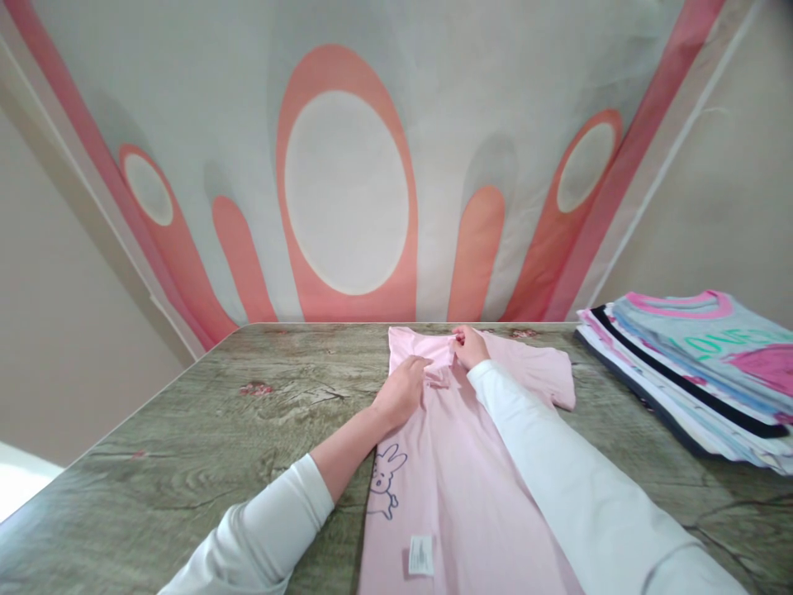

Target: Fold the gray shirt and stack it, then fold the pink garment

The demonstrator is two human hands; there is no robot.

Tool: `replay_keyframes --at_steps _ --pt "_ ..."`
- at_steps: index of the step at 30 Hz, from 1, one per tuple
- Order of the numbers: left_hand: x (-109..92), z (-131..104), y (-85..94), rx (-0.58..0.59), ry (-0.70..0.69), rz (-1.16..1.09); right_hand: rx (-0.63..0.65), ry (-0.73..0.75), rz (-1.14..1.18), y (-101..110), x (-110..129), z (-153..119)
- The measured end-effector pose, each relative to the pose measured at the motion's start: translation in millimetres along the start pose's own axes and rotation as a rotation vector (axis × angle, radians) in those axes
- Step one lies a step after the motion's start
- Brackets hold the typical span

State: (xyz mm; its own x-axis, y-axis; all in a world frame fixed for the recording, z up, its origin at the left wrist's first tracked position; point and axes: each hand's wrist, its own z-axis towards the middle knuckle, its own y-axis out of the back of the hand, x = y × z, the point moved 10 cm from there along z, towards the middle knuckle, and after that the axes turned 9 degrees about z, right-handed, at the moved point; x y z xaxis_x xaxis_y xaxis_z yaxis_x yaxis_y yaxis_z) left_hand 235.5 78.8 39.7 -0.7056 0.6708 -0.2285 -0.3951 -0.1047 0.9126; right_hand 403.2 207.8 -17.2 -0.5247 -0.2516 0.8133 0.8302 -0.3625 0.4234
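A pink short-sleeved shirt [477, 463] lies lengthwise on the table, its left side folded inward over the body. A rabbit line drawing shows on the folded strip, with a white label lower down beside it. My right hand [472, 347] pinches the shirt's fabric near the neckline at the far end. Just left of it, my left hand [404, 392] has its fingers closed on the folded edge by the sleeve; its fingertips are partly hidden. The other sleeve is spread out flat to the right.
On the right side of the table stands a stack of folded clothes [687, 388], topped by a grey shirt with pink trim. The wood-grain table [204, 463] ends at a far edge against a wall hanging [347, 190] with pink shapes.
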Motion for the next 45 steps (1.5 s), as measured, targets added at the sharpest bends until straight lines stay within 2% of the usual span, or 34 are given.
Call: replay_keyframes --at_steps 5,11,13,17,20,23,25,27,30,34,39,45 --pt "-10.6 -18.8 -15.2 0.185 -0.111 0.149 -0.015 -0.008 -0.008 1.3 0.3 -0.4" --pt "-34.4 -43.3 -6.4 0.253 -0.247 0.156 -0.027 -0.041 -0.03 2.6 -0.7 -1.1" --pt "-32.2 -50.3 -2.7 0.253 -0.223 0.144 -0.014 -0.054 -0.03 3.6 1.2 -0.3" --pt "-13.7 -62.0 -1.3 0.249 -0.106 0.166 0.019 -0.065 -0.031 10.1 15.5 -7.3" --pt "-4.5 -65.7 -3.0 0.247 -0.081 0.192 0.112 0.091 -0.055 10.6 52.2 -36.3" --pt "-0.2 -64.2 -4.5 0.249 -0.074 0.216 0.312 0.32 -0.07 1.0 97.2 -92.1" --pt "0.1 -62.6 -5.0 0.252 -0.08 0.233 0.404 0.402 -0.057 -1.3 116.3 -128.3" --pt "-0.3 -61.6 -4.9 0.251 -0.088 0.248 0.451 0.454 -0.058 -1.0 126.8 -152.5" --pt "-0.1 -61.4 -5.9 0.26 -0.092 0.276 0.47 0.479 -0.09 -0.8 128.8 -162.8" --pt "1.9 -62.5 -10.1 0.301 -0.086 0.334 0.464 0.501 -0.115 -0.8 129.1 -156.9" --pt "11.4 -60.5 -11.2 0.299 -0.077 0.352 0.459 0.589 -0.148 2.7 144.9 -163.0" --pt "39.3 -53.4 -13.2 0.306 -0.004 0.364 0.697 0.764 -0.142 -5.1 170.1 -199.3"
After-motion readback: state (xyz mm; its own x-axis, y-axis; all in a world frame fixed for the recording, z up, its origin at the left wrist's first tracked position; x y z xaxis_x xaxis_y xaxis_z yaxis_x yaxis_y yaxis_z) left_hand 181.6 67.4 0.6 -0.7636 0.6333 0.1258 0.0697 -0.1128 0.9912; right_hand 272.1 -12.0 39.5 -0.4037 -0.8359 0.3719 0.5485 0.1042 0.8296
